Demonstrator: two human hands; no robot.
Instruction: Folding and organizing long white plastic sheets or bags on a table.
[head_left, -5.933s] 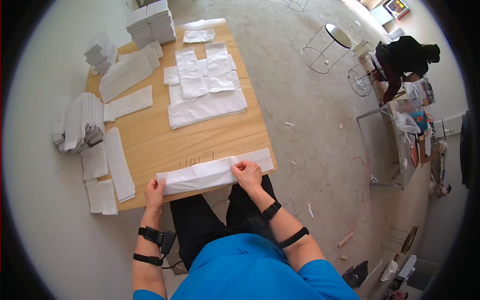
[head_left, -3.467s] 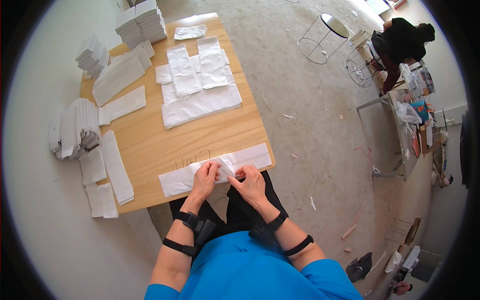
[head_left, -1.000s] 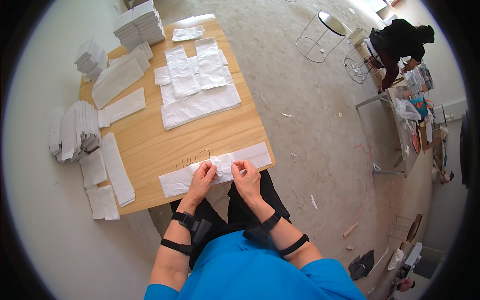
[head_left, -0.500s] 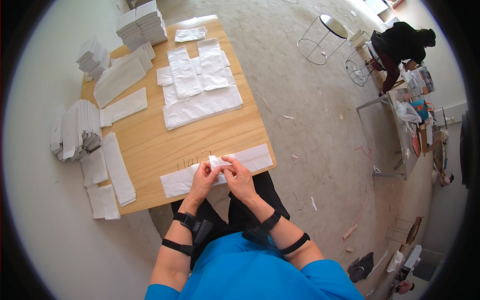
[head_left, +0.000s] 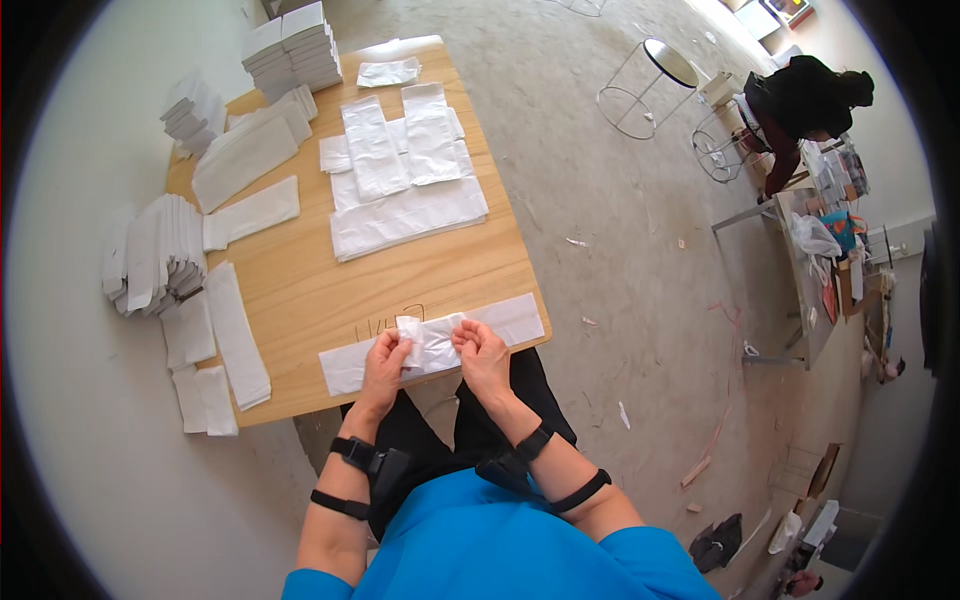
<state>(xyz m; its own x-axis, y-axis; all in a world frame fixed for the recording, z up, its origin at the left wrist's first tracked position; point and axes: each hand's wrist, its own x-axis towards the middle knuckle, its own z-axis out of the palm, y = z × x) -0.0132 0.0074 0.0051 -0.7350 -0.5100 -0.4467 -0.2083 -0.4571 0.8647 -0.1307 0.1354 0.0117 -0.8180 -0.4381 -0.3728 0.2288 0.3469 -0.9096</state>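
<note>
Between my two hands a thin, white, crinkled plastic-looking sheet [head_left: 436, 343] is stretched, with one end folded over near the left. My left hand [head_left: 382, 374] pinches that folded end between thumb and fingers. At the opposite end, the fingers of my right hand [head_left: 484, 365] are curled and pinch the sheet's edge. Underneath lies a long, flat white strip [head_left: 515, 318] along the table's near edge, sticking out past both hands. Whether the sheet is joined to this strip is hidden.
The wooden table [head_left: 290, 305] carries overlapping white folded pieces [head_left: 410, 215] beyond my hands. Stacks of white boxes [head_left: 292, 55] and flat white bundles [head_left: 160, 250] line its left side. Across the floor, a person [head_left: 805, 100] bends by a cluttered table [head_left: 795, 260] near a round stool [head_left: 668, 62].
My hands have moved apart, the left one shifting leftward. The crumpled white piece between them now lies spread wider.
</note>
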